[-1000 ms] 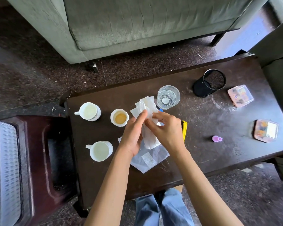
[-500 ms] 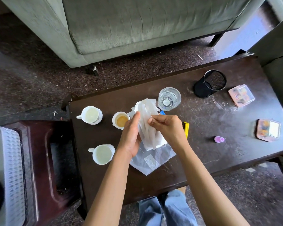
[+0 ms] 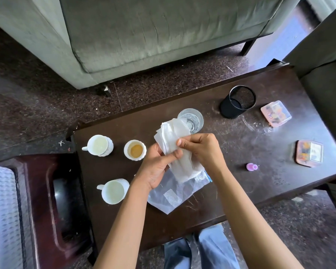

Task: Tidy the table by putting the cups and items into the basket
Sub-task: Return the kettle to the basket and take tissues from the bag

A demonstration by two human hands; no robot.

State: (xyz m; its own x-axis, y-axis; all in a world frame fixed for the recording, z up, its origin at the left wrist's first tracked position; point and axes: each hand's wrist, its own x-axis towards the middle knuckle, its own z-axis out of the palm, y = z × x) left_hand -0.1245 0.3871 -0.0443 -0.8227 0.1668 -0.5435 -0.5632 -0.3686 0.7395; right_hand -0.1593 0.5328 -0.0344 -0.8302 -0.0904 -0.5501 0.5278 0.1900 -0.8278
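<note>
Both hands hold a bundle of white tissues [image 3: 173,140] above the middle of the dark table [image 3: 241,181]. My left hand [image 3: 157,167] grips its lower left side and my right hand [image 3: 200,150] pinches its right side. Beneath them lies a clear plastic bag [image 3: 173,195]. Three white cups stand to the left: one at the back left [image 3: 99,145], one with brown liquid [image 3: 135,150], one near the front [image 3: 113,191]. A clear glass [image 3: 192,119] stands just behind the tissues. The white basket [image 3: 4,216] shows at the far left edge.
A black mesh pen holder [image 3: 238,101], two small clear boxes [image 3: 275,113] [image 3: 309,153] and a small pink bottle [image 3: 251,166] sit on the table's right half. A dark red stool [image 3: 47,200] stands between table and basket. A grey sofa [image 3: 144,35] is beyond the table.
My hands have folded and gathered the tissues tighter, my left thumb now wrapping over the bundle. The view shifted slightly; the yellow item by my right hand is no longer visible.
</note>
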